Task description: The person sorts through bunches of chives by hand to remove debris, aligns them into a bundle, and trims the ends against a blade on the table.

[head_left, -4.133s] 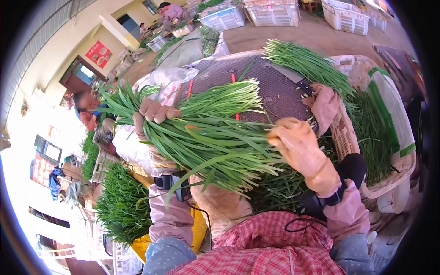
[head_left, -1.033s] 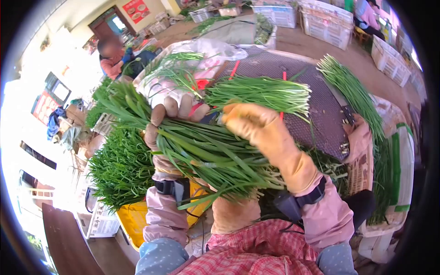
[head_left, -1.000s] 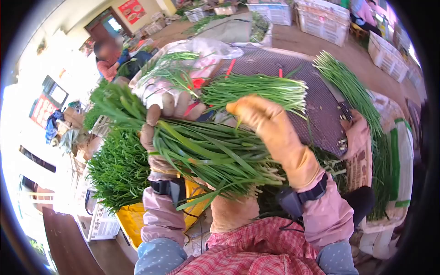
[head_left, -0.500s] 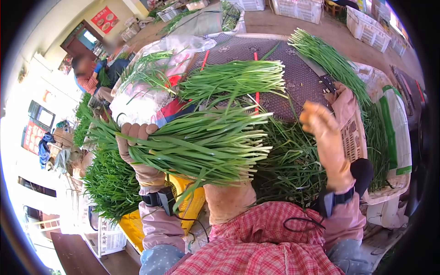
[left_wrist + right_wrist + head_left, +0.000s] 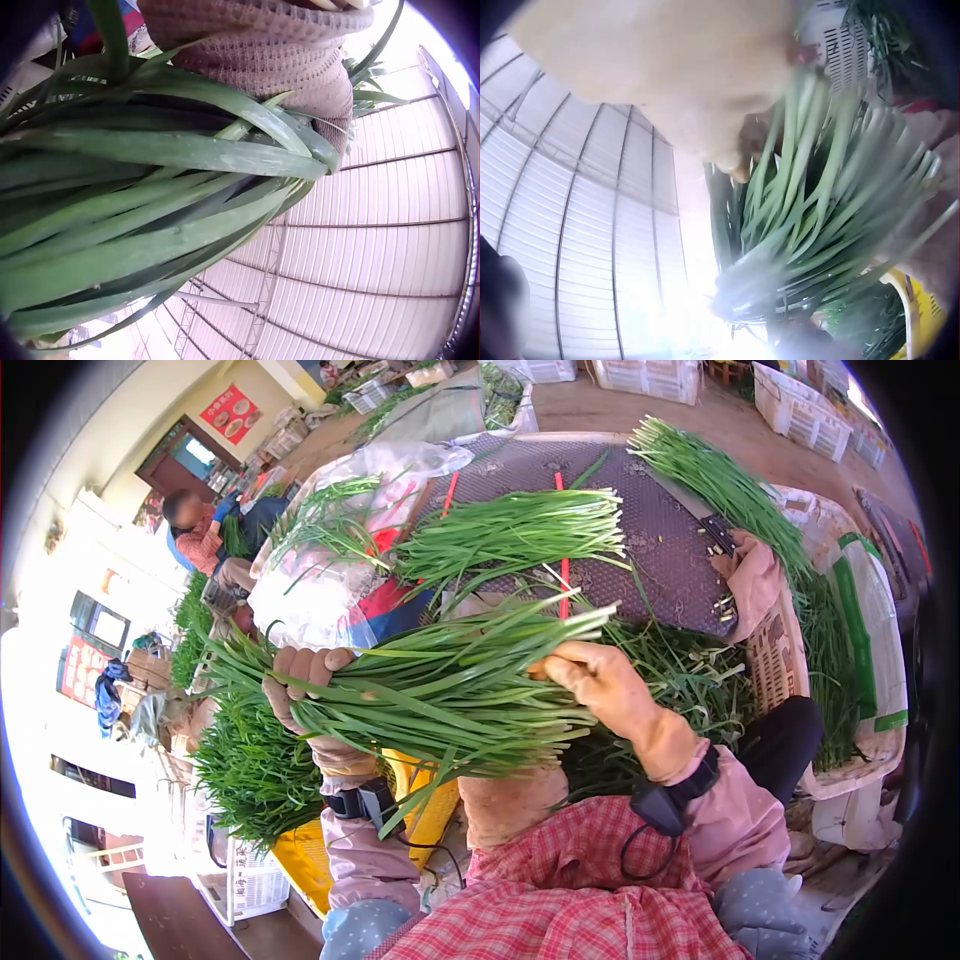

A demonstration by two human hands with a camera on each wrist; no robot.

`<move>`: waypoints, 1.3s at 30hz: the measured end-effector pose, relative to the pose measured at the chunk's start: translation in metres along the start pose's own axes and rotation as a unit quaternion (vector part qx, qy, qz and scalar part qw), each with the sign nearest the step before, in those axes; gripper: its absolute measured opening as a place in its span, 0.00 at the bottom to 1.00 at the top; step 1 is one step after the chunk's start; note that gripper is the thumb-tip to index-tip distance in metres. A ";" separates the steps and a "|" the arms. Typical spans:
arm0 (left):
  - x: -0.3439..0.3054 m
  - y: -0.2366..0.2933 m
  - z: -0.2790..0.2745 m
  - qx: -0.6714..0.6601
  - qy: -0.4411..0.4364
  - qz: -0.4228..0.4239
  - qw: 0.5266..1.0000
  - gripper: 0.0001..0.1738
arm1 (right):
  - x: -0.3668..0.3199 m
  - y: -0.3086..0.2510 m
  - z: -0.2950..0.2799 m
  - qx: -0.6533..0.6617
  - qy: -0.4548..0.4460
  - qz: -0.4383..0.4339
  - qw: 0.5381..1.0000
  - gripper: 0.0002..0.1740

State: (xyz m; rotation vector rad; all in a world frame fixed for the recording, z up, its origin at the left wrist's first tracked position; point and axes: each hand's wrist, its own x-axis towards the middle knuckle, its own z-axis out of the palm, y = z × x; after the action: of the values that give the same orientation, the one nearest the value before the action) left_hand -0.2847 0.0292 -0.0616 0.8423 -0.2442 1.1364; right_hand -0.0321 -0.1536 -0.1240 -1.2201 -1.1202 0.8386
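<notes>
**Square up the cut ends before you let go**

Your left grip (image 5: 305, 685) is clenched around the leafy half of the chive bundle (image 5: 450, 685), fingers wrapped over the top of it. Your right grip (image 5: 605, 690) is closed on the pale cut ends, thumb toward the stems. The bundle hangs between the two grips, above your lap and clear of the surface (image 5: 660, 530).

Keep the left grip firm so that no blades slide out. Do the evening-up with the right grip: tap and press the stem ends until they sit flush. A few stems at the top poke out past the right grip toward the red tie (image 5: 564, 575), so draw those back in. Hold the bundle level, so that nothing drops into the loose chives (image 5: 690, 670) lying just past the right grip. The finished bundle (image 5: 510, 535) lies on the surface, beyond both grips; match its neat end.

Half a second ago your right grip was raised well off to the side, holding nothing. It has now come back onto the cut ends. The left grip keeps its hold, and the stem end of the bundle sits a little higher.
</notes>
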 end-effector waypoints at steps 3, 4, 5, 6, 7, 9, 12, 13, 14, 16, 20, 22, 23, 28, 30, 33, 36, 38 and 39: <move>-0.003 0.002 -0.002 -0.136 0.082 -0.005 0.987 0.16 | -0.032 -0.002 -0.032 0.047 -0.032 0.053 0.997 0.14; -0.004 0.008 -0.010 0.014 0.139 0.026 0.990 0.16 | -0.042 -0.003 -0.047 0.032 -0.020 0.078 0.996 0.14; -0.006 0.008 -0.013 0.013 0.142 0.026 0.989 0.16 | -0.052 -0.005 -0.064 0.017 -0.008 0.103 0.994 0.14; -0.005 0.007 -0.016 -0.034 0.113 0.028 0.993 0.16 | -0.061 -0.001 -0.090 -0.077 -0.035 0.157 0.984 0.14; -0.004 0.006 -0.017 -0.081 0.083 0.032 0.993 0.15 | -0.068 0.003 -0.113 -0.171 -0.062 0.208 0.961 0.14; -0.002 0.006 -0.014 0.004 0.143 0.049 0.988 0.15 | -0.086 0.009 -0.120 -0.672 -0.079 0.215 0.704 0.18; 0.005 0.002 -0.003 -0.118 -0.035 -0.034 0.992 0.13 | -0.073 -0.032 -0.087 -0.434 0.109 -0.005 0.894 0.30; 0.006 0.000 -0.002 -0.114 -0.036 -0.036 0.992 0.13 | -0.057 -0.052 -0.069 -0.474 0.118 -0.107 0.866 0.31; 0.006 -0.004 0.002 -0.127 -0.033 -0.041 0.990 0.14 | -0.040 -0.057 -0.060 -0.488 0.093 -0.169 0.851 0.33; 0.006 -0.013 0.009 -0.164 -0.043 -0.054 0.984 0.14 | -0.010 -0.040 -0.041 -0.439 0.037 -0.173 0.881 0.31; 0.004 -0.010 0.014 -0.172 -0.004 -0.051 0.984 0.14 | 0.023 -0.020 -0.042 -0.345 -0.029 -0.140 0.928 0.22; -0.001 0.002 -0.010 -0.105 0.051 -0.031 0.993 0.14 | 0.028 -0.046 -0.051 -0.270 -0.061 -0.075 0.958 0.17; -0.004 0.005 -0.023 -0.039 0.107 -0.020 0.993 0.15 | 0.028 -0.061 -0.053 -0.242 -0.084 0.017 0.966 0.17; 0.007 -0.008 0.002 -0.142 -0.036 -0.065 0.987 0.17 | 0.037 -0.064 -0.062 -0.257 -0.078 -0.001 0.963 0.18; 0.008 -0.008 0.003 -0.106 -0.043 -0.070 0.991 0.14 | 0.039 -0.064 -0.061 -0.273 -0.078 0.003 0.959 0.19; 0.006 -0.004 -0.003 -0.092 -0.050 -0.090 0.990 0.12 | 0.042 -0.050 -0.057 -0.319 -0.064 -0.061 0.944 0.19; 0.007 -0.004 -0.006 -0.109 -0.053 -0.094 0.988 0.13 | 0.047 -0.038 -0.060 -0.176 -0.082 -0.009 0.981 0.16; 0.006 -0.002 -0.007 -0.093 -0.036 -0.087 0.991 0.14 | 0.046 -0.037 -0.062 -0.021 -0.154 0.070 0.985 0.15; 0.004 0.002 -0.014 -0.094 -0.036 -0.088 0.991 0.14 | 0.044 -0.036 -0.063 0.058 -0.187 0.109 0.975 0.17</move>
State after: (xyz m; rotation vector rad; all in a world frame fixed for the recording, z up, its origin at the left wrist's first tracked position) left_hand -0.2881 0.0424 -0.0681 0.7237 -0.3248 0.9045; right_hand 0.0382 -0.1362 -0.0783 -1.1269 -1.2294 1.3241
